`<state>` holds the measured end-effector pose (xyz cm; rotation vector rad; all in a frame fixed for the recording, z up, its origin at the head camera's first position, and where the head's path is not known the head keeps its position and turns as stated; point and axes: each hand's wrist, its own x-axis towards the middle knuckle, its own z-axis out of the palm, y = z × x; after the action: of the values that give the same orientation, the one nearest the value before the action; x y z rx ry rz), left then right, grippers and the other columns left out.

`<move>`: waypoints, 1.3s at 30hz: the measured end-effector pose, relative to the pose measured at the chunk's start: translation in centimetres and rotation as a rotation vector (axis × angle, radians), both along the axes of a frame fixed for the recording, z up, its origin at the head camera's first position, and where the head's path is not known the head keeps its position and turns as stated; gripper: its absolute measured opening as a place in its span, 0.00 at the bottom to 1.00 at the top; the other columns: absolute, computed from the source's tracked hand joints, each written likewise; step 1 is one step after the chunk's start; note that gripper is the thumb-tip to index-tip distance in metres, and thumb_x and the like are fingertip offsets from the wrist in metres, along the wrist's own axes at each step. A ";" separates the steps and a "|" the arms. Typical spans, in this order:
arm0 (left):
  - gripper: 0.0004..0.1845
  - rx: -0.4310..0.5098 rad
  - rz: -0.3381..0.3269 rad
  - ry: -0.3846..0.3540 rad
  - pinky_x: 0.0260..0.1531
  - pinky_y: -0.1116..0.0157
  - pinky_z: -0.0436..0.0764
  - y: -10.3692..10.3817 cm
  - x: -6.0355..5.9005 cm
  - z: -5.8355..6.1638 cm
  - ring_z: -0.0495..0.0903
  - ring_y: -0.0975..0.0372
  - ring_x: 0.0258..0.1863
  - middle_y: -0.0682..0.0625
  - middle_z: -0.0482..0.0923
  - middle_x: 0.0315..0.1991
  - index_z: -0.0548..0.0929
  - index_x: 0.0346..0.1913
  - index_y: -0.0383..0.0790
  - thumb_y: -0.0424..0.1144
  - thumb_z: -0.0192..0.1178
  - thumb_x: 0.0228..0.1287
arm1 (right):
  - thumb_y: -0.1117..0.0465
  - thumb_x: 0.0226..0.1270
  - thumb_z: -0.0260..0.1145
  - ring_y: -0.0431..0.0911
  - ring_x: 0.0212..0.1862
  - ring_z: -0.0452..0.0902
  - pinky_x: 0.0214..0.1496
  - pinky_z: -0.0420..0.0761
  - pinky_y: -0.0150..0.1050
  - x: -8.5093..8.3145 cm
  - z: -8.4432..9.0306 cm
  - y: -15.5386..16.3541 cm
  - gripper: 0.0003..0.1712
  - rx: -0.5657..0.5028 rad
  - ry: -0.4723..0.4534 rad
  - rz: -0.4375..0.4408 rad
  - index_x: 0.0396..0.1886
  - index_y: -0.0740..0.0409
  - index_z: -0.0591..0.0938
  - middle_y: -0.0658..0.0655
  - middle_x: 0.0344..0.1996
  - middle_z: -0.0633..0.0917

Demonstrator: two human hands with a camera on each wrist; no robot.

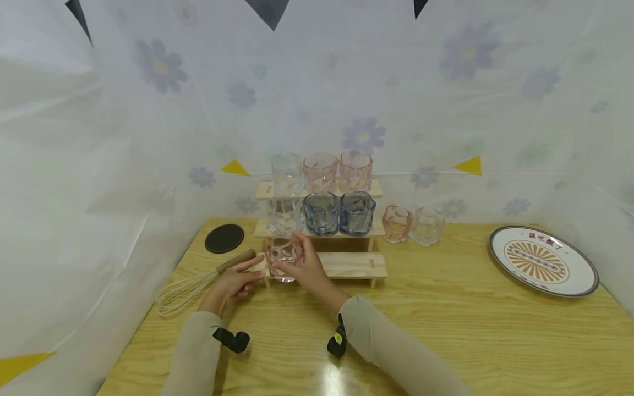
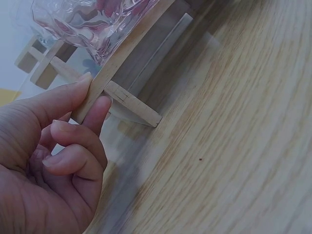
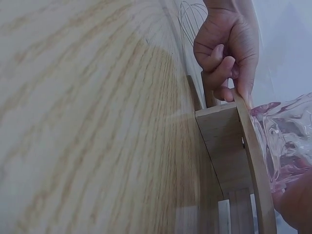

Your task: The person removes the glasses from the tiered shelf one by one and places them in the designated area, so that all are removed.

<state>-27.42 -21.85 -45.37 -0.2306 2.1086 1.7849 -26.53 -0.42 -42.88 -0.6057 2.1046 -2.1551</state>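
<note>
A clear faceted glass (image 1: pixel 282 254) (image 2: pixel 92 24) (image 3: pixel 287 141) stands at the left end of the lowest step of a three-step wooden stand (image 1: pixel 351 265) (image 2: pixel 122 53) (image 3: pixel 222 146). My right hand (image 1: pixel 304 263) (image 3: pixel 295 204) is curled round this glass from the right. My left hand (image 1: pixel 247 273) (image 2: pixel 73 122) (image 3: pixel 226 48) pinches the left end of that lowest board between thumb and finger, its other fingers curled. Both sleeves are beige, with a black camera on each wrist.
On the upper steps stand a clear (image 1: pixel 287 173) and two pink glasses (image 1: pixel 320 171), then a clear (image 1: pixel 284 217) and two blue ones (image 1: pixel 321 213). A pink (image 1: pixel 397 223) and a clear glass (image 1: pixel 427 225) stand right of the stand. A whisk (image 1: pixel 188 289), black coaster (image 1: pixel 224 238) and plate (image 1: pixel 543 260) lie around.
</note>
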 end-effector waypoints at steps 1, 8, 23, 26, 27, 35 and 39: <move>0.32 -0.003 0.000 0.001 0.13 0.73 0.62 0.0 0.0 0.0 0.60 0.69 0.13 0.51 0.83 0.31 0.66 0.70 0.49 0.40 0.63 0.63 | 0.68 0.61 0.67 0.54 0.73 0.46 0.68 0.57 0.51 0.2 0.3 0.0 0.47 0.002 0.000 0.001 0.73 0.63 0.49 0.65 0.72 0.53; 0.32 0.003 -0.004 0.004 0.14 0.73 0.62 0.0 0.1 0.2 0.60 0.69 0.13 0.51 0.83 0.31 0.66 0.70 0.49 0.40 0.63 0.63 | 0.68 0.61 0.67 0.56 0.73 0.46 0.67 0.59 0.53 0.6 0.9 0.1 0.46 -0.009 -0.003 0.004 0.72 0.65 0.50 0.67 0.72 0.53; 0.32 0.016 -0.017 0.001 0.13 0.73 0.61 0.1 0.3 0.5 0.60 0.69 0.13 0.50 0.82 0.33 0.65 0.71 0.49 0.39 0.62 0.64 | 0.59 0.59 0.71 0.50 0.72 0.50 0.63 0.67 0.50 -0.6 -1.2 1.2 0.44 0.048 0.026 0.006 0.71 0.51 0.58 0.57 0.69 0.63; 0.32 0.019 -0.013 0.004 0.13 0.73 0.61 0.1 0.3 0.4 0.60 0.69 0.13 0.49 0.83 0.34 0.65 0.70 0.49 0.39 0.62 0.64 | 0.59 0.59 0.71 0.51 0.72 0.51 0.63 0.67 0.53 -0.4 -1.2 2.1 0.42 0.065 0.064 0.014 0.70 0.51 0.59 0.58 0.65 0.66; 0.32 0.019 -0.008 0.002 0.12 0.73 0.61 0.1 0.3 0.3 0.60 0.69 0.13 0.49 0.83 0.34 0.66 0.70 0.50 0.38 0.62 0.64 | 0.60 0.60 0.71 0.51 0.72 0.52 0.63 0.66 0.53 -0.3 -1.2 2.4 0.42 0.073 0.074 0.015 0.70 0.52 0.60 0.59 0.65 0.67; 0.33 0.016 -0.013 0.005 0.11 0.73 0.59 0.0 0.2 0.1 0.60 0.69 0.13 0.51 0.83 0.30 0.66 0.70 0.51 0.40 0.63 0.63 | 0.69 0.59 0.69 0.52 0.70 0.56 0.67 0.60 0.53 0.1 -1.5 5.0 0.40 0.033 0.033 0.054 0.68 0.58 0.60 0.59 0.66 0.66; 0.33 0.025 -0.020 0.005 0.12 0.73 0.58 0.0 0.2 0.1 0.60 0.69 0.13 0.53 0.83 0.26 0.66 0.70 0.50 0.40 0.64 0.62 | 0.72 0.58 0.68 0.56 0.67 0.59 0.62 0.66 0.53 0.5 -1.4 6.5 0.41 0.025 0.029 0.061 0.69 0.64 0.58 0.63 0.64 0.67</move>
<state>-27.17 -21.89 -45.29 -0.1981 2.0841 1.8008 -26.06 6.10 -44.30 -0.6933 2.0947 -2.0977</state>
